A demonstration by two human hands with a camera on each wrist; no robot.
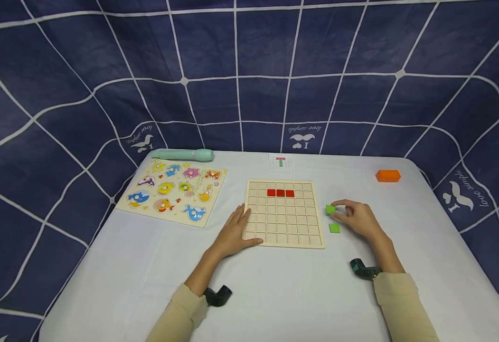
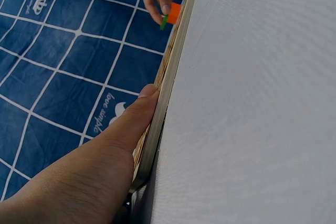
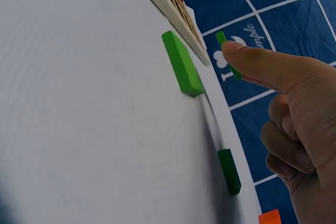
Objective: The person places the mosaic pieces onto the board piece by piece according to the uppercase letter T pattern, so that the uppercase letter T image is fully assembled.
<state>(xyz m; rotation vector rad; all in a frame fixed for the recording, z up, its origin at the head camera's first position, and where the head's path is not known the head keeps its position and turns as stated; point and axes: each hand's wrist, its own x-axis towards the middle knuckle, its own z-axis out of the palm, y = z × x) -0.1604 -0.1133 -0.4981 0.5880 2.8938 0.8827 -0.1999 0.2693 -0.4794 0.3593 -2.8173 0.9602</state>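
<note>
A wooden grid board (image 1: 283,237) lies on the white table with a short row of red tiles (image 1: 280,193) in its upper part. My left hand (image 1: 231,236) rests at the board's left edge, fingers straight and thumb by the lower corner. In the left wrist view that thumb (image 2: 131,116) lies along the board's rim. My right hand (image 1: 359,218) pinches a green tile (image 3: 235,71) between thumb and finger, raised off the table right of the board. One bright green tile (image 1: 334,228) lies below it. The right wrist view also shows a darker green tile (image 3: 229,171) on the table.
Left of the board lies a sea-animal peg puzzle (image 1: 176,192), with a mint-green cylindrical object (image 1: 183,155) behind it. A small card (image 1: 281,163) printed with a red and green T stands beyond the board. An orange block (image 1: 388,176) sits at the back right.
</note>
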